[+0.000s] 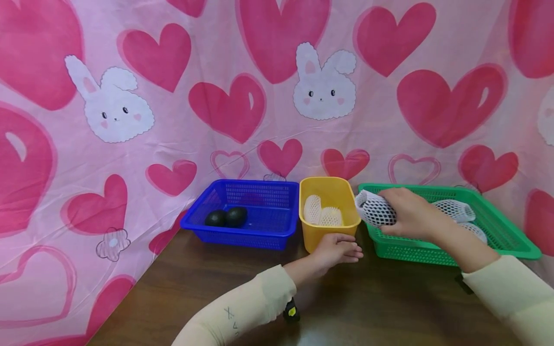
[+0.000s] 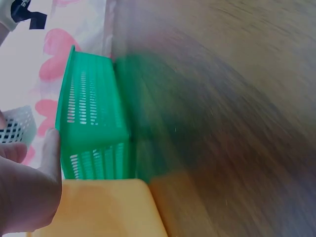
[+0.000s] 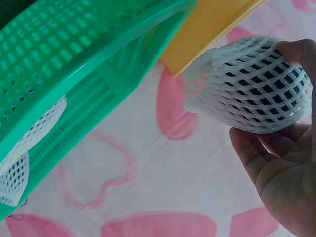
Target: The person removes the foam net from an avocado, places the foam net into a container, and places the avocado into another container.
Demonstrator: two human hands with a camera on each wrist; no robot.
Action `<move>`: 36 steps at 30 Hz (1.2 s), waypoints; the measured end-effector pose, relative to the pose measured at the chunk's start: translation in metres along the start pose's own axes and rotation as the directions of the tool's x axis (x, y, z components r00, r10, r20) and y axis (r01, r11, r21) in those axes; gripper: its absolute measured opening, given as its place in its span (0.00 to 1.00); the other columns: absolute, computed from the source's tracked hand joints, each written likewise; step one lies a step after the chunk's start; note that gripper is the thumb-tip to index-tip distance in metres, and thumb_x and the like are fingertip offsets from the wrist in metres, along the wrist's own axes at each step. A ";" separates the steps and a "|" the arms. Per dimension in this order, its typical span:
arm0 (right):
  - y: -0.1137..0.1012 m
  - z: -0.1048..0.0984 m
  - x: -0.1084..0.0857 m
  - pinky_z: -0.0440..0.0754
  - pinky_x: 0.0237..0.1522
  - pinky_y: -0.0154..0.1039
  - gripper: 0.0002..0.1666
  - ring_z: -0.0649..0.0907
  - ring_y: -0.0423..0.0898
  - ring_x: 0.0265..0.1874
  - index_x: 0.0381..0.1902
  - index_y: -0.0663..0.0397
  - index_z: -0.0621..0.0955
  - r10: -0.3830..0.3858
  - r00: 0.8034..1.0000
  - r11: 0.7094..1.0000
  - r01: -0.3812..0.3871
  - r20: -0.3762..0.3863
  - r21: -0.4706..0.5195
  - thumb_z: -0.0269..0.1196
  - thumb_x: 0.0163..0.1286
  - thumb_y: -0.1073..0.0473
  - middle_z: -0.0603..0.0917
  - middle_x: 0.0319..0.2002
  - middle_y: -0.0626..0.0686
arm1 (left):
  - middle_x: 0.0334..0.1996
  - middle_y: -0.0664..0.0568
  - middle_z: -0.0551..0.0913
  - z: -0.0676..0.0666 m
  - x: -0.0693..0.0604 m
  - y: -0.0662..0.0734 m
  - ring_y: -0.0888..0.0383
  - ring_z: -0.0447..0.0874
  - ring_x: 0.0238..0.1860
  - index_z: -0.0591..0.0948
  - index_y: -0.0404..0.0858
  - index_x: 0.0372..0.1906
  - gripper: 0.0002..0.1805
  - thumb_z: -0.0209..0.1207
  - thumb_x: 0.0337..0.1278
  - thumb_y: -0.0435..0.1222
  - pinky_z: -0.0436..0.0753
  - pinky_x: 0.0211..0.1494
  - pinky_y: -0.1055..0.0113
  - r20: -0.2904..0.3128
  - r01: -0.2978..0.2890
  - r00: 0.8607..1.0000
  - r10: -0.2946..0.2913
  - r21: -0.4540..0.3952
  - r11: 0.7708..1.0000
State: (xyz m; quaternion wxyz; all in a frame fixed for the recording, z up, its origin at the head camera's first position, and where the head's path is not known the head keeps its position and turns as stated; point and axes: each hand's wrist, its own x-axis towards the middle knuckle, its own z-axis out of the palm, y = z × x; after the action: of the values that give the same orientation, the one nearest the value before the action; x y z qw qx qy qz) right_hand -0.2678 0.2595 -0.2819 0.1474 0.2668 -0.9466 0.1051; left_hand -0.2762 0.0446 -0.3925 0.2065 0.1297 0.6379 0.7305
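My right hand (image 1: 409,214) grips a dark avocado in a white foam net (image 1: 375,209), above the left rim of the green basket (image 1: 415,251). In the right wrist view the net's loose end (image 3: 200,81) points away from the fingers. My left hand (image 1: 332,251) is in front of the yellow bin (image 1: 329,182), its fingers loosely extended with nothing in them; whether it touches the bin I cannot tell. White foam nets (image 1: 312,209) lie inside the bin. More netted pieces (image 1: 454,210) rest in the green basket, partly behind my right forearm.
Left of the yellow bin stands a blue basket (image 1: 268,206) with two dark avocados (image 1: 236,216) in it. All three containers stand on a brown wooden table (image 1: 242,278), against a pink heart-patterned cloth (image 1: 225,62). A small black object (image 1: 291,311) shows beside my left sleeve.
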 end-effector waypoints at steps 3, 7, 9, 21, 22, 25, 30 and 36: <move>-0.010 0.002 -0.002 0.82 0.42 0.56 0.47 0.76 0.56 0.45 0.56 0.65 0.73 -0.017 1.000 1.000 0.017 0.001 -0.015 0.80 0.42 0.51 0.79 0.46 0.59 | 0.41 0.37 0.85 -0.009 -0.007 0.005 0.43 0.86 0.44 0.77 0.28 0.52 0.13 0.55 0.68 0.31 0.81 0.49 0.53 0.019 0.004 1.000 -0.005 0.035 0.999; -0.021 0.008 -0.005 0.82 0.41 0.54 0.46 0.76 0.55 0.44 0.54 0.64 0.74 -0.053 0.999 0.998 0.053 -0.002 -0.032 0.80 0.41 0.49 0.79 0.45 0.58 | 0.42 0.37 0.84 -0.020 -0.016 0.011 0.47 0.86 0.42 0.75 0.26 0.56 0.17 0.55 0.69 0.32 0.80 0.51 0.52 0.045 -0.006 0.999 0.002 0.080 0.997; -0.026 0.012 -0.005 0.82 0.41 0.53 0.45 0.76 0.55 0.44 0.54 0.63 0.74 -0.068 0.998 0.997 0.068 -0.003 -0.044 0.80 0.40 0.49 0.79 0.45 0.58 | 0.43 0.37 0.84 -0.027 -0.021 0.013 0.48 0.86 0.42 0.74 0.25 0.57 0.18 0.55 0.69 0.32 0.79 0.51 0.51 0.054 -0.016 0.998 0.011 0.104 0.994; -0.049 0.038 -0.009 0.82 0.43 0.50 0.43 0.75 0.50 0.43 0.52 0.59 0.75 -0.065 0.997 0.997 0.067 0.028 -0.046 0.79 0.40 0.47 0.79 0.44 0.52 | 0.42 0.38 0.84 -0.062 -0.038 0.019 0.45 0.86 0.44 0.76 0.26 0.56 0.18 0.57 0.67 0.34 0.81 0.50 0.53 0.068 -0.080 0.996 0.065 0.254 0.964; -0.051 0.041 -0.009 0.81 0.44 0.49 0.43 0.75 0.49 0.43 0.52 0.59 0.75 -0.073 0.997 0.996 0.074 0.027 -0.050 0.79 0.40 0.47 0.79 0.44 0.52 | 0.43 0.38 0.84 -0.065 -0.039 0.018 0.46 0.86 0.43 0.76 0.26 0.56 0.18 0.57 0.67 0.34 0.81 0.49 0.54 0.066 -0.082 0.996 0.067 0.270 0.959; -0.055 0.048 -0.010 0.81 0.44 0.47 0.42 0.75 0.49 0.43 0.52 0.58 0.75 -0.092 0.995 0.994 0.093 0.033 -0.050 0.78 0.41 0.47 0.78 0.44 0.51 | 0.42 0.36 0.84 -0.071 -0.042 0.016 0.44 0.85 0.44 0.75 0.24 0.56 0.19 0.58 0.67 0.34 0.82 0.48 0.55 0.064 -0.100 0.994 0.085 0.295 0.950; -0.061 0.057 -0.011 0.81 0.46 0.48 0.44 0.74 0.48 0.44 0.53 0.55 0.75 -0.079 0.995 0.996 0.082 0.067 -0.040 0.80 0.39 0.46 0.78 0.44 0.49 | 0.39 0.38 0.84 -0.079 -0.046 0.015 0.38 0.83 0.45 0.77 0.25 0.52 0.16 0.58 0.66 0.32 0.83 0.47 0.55 0.060 -0.153 0.988 0.141 0.343 0.927; -0.067 0.070 -0.011 0.80 0.46 0.47 0.43 0.74 0.49 0.45 0.52 0.55 0.75 -0.095 0.990 0.994 0.100 0.105 -0.042 0.79 0.39 0.46 0.77 0.44 0.49 | 0.35 0.45 0.85 -0.089 -0.052 0.013 0.40 0.84 0.42 0.79 0.27 0.49 0.14 0.59 0.65 0.34 0.81 0.47 0.49 0.044 -0.189 0.981 0.191 0.469 0.862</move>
State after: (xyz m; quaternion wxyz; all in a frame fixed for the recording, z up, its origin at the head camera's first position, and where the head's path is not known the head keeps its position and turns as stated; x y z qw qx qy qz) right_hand -0.2386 0.1898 -0.3431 0.1095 0.3141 -0.9411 0.0614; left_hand -0.2729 -0.0589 -0.3898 0.0945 0.2368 0.7806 0.5706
